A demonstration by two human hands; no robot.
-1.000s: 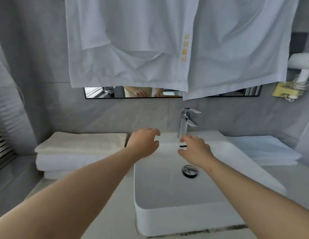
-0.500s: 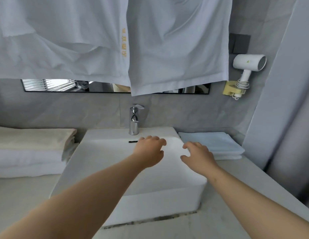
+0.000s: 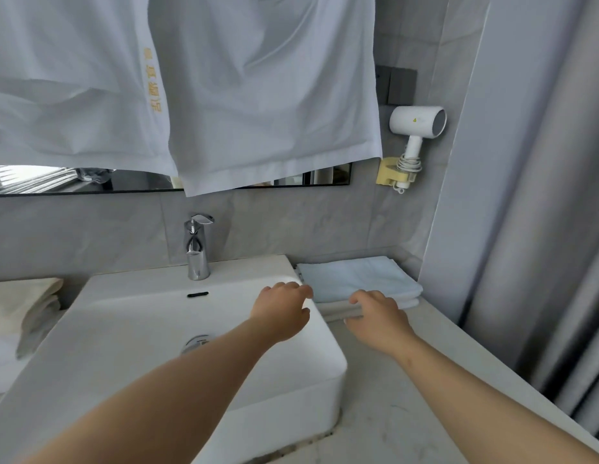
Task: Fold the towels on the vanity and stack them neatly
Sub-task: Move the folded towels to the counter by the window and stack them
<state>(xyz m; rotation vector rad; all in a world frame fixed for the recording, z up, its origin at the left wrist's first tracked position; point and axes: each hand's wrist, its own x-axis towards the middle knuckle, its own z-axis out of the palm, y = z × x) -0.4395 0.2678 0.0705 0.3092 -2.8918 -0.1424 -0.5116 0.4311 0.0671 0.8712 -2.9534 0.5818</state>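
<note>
we had both hands reaching for the pale blue folded towels (image 3: 358,279) lying on the table (image 3: 408,396) just right of the white sink (image 3: 224,380), tucked against the back wall. our left hand (image 3: 281,313) hovered over the sink's right rim, fingers loosely spread and holding nothing, its tips near the stack's left edge. our right hand (image 3: 378,321) sat at the stack's front edge, palm down, fingers curled onto the lower layer; whether it had actually pinched the cloth we could not tell. a second pile, of cream and white towels (image 3: 20,316), sat on the table left of the sink, well apart.

we judged this to be an early step, the pick-up before any folding. the risks we saw:

- gripping only one layer at the front edge could drag the stack askew or peel the blue top towel off.
- pulling toward us could let a loose corner drop into the sink, which may be wet.
- lifting high could brush the white cloths (image 3: 258,95) hanging overhead in front of the mirror (image 3: 90,180).
- a wide swing to the right could catch the hair dryer (image 3: 417,123) or its coiled cord on the wall.
</note>
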